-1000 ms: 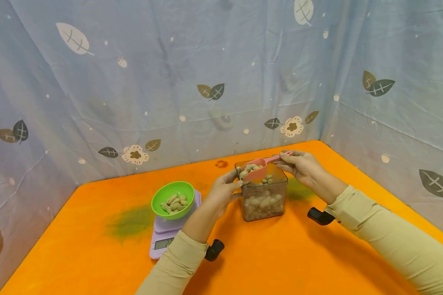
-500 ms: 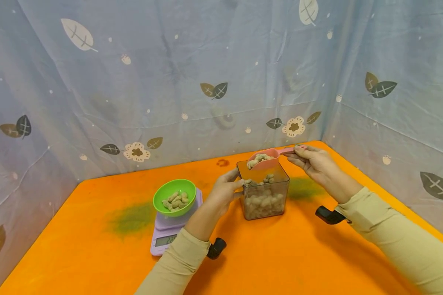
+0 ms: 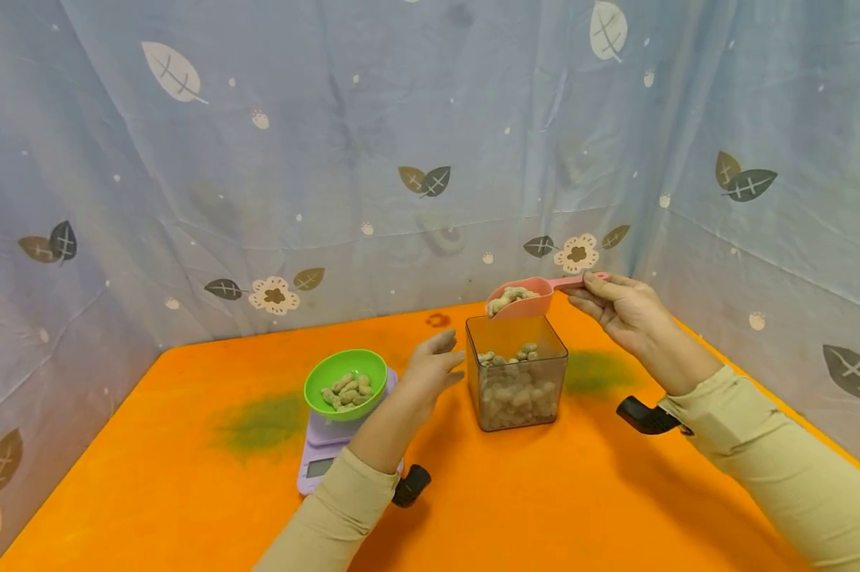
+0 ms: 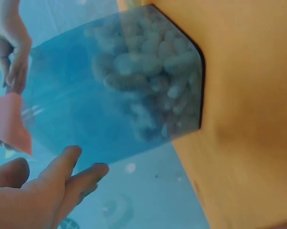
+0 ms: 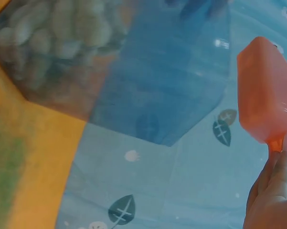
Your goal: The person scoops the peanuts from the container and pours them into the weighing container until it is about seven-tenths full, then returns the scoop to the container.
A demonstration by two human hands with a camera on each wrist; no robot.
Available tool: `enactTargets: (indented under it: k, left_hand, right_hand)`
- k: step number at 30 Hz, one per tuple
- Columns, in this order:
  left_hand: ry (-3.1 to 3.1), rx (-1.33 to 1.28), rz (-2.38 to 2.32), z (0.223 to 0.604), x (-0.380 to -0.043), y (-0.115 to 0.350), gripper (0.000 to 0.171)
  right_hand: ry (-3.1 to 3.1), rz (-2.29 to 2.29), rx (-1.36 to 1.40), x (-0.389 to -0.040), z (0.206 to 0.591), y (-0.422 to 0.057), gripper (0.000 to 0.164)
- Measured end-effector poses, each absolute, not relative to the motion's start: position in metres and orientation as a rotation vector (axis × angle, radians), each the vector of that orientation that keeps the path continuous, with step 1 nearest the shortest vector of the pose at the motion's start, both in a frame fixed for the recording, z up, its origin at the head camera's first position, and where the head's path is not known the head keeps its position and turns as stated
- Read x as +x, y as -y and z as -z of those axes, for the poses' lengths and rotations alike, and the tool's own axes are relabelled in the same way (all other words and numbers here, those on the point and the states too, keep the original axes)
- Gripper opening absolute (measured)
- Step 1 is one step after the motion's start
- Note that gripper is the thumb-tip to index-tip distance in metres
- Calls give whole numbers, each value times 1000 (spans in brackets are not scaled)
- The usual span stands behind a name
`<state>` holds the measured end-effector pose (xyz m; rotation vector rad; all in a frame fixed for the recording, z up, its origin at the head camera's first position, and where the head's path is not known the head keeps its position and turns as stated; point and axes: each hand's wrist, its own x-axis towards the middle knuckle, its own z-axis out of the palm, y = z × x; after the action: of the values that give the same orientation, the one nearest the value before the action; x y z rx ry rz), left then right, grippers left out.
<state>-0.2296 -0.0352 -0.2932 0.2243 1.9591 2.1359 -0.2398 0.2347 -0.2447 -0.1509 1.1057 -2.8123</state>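
Note:
In my right hand [image 3: 626, 314] I pinch the handle of a pink scoop [image 3: 537, 304] loaded with peanuts [image 3: 510, 297]. The scoop is raised over the back rim of a clear, dark-tinted square container [image 3: 519, 397], which is about half full of peanuts in shells. My left hand [image 3: 430, 369] is beside the container's left wall, its fingers apart from it and holding nothing. In the left wrist view, the left fingers [image 4: 62, 176] are spread in front of the container wall. The right wrist view shows the underside of the scoop [image 5: 265, 95] beyond the right fingertips.
A green bowl [image 3: 315, 391] with several peanuts stands on a lilac kitchen scale [image 3: 311, 445], left of my left forearm. The scale's display is partly hidden by the sleeve. An orange cloth [image 3: 516, 508] covers the table. Patterned curtains [image 3: 358, 143] rise behind and at the sides.
My right hand has lifted the loaded scoop from inside the container to above its rim, moving up and right. My left hand has let go of the container and drawn slightly left.

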Motion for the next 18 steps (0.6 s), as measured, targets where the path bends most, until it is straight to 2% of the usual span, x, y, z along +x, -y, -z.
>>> enactTargets:
  k: [7,18]
  left_hand:
    - [-1994,252,-2133,285,-217,71,57]
    - [-2143,227,-2176,264,-199,126,59]
  right_hand:
    - [-1040,2817,-173,-240,237,-225,22]
    - [-1046,2814,-150,-245,230,-192,16]
